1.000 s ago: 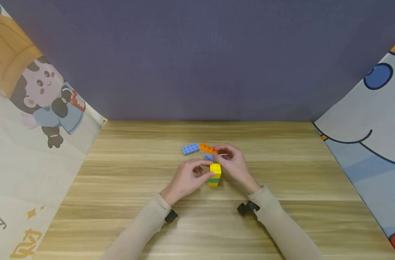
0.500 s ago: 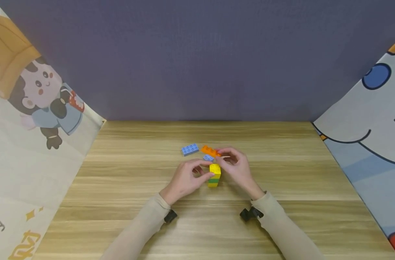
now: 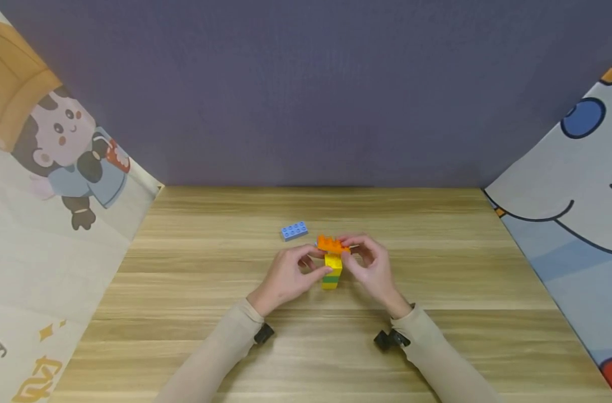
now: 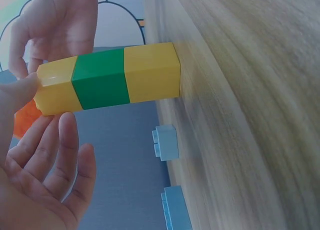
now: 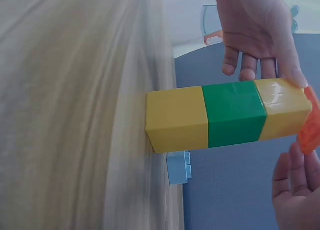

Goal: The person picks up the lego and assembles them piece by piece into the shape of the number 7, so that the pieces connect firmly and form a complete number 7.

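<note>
A tower of toy building bricks (image 3: 331, 279), yellow, green and yellow, stands upright on the table. My left hand (image 3: 289, 275) pinches the top yellow brick (image 4: 59, 87) between thumb and fingers. Just over the tower's top, my right hand (image 3: 375, 267) pinches an orange brick (image 3: 328, 244) by its right end. This brick is long, with raised studs. In the right wrist view, the orange brick (image 5: 312, 122) is tilted against or very near the top of the tower; whether it is seated I cannot tell.
A blue eight-stud brick (image 3: 294, 230) lies behind the left hand. Behind the tower sits a smaller blue brick (image 4: 167, 142), mostly hidden in the head view. A dark panel (image 3: 326, 101) closes off the back of the wooden table (image 3: 210, 235).
My right hand has brought the orange brick from behind the tower toward me, to just over its top. The left hand has kept its hold on the tower.
</note>
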Demonstrator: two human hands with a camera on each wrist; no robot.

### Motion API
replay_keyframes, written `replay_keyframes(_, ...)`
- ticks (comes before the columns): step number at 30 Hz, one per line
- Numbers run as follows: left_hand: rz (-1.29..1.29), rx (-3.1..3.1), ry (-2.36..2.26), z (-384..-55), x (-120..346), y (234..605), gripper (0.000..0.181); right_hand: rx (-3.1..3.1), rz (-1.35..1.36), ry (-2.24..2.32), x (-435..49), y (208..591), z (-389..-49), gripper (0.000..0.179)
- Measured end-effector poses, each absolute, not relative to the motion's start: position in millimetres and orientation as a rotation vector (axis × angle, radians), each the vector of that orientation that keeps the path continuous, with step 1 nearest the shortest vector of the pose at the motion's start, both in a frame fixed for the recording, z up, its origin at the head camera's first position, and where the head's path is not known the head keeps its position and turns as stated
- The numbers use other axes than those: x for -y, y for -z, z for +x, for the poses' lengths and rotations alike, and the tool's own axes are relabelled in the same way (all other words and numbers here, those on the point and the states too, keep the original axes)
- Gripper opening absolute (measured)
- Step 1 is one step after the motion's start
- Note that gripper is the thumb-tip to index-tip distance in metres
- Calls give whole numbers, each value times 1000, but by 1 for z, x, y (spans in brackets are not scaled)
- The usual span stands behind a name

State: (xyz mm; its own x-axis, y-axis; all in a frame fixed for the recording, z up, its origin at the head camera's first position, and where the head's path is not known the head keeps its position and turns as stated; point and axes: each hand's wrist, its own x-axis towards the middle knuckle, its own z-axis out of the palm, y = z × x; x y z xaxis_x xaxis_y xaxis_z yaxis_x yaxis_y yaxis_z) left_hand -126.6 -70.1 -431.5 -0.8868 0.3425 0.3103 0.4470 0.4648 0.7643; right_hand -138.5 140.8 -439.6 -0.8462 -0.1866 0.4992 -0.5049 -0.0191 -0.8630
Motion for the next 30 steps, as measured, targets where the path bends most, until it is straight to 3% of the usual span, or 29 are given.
replay_keyframes(11,-684,2591,1414,-127,71,434,33,1968,948,-1813,-144,447,-134,28)
replay_keyframes(19,-661,2574,1463,-126,71,434,53,1956,1035,-1751,-145,450,-138,32)
replay_keyframes(30,-688,2541,1464,-125,71,434,42,2019,1071,-1746,-142,449,-138,30)
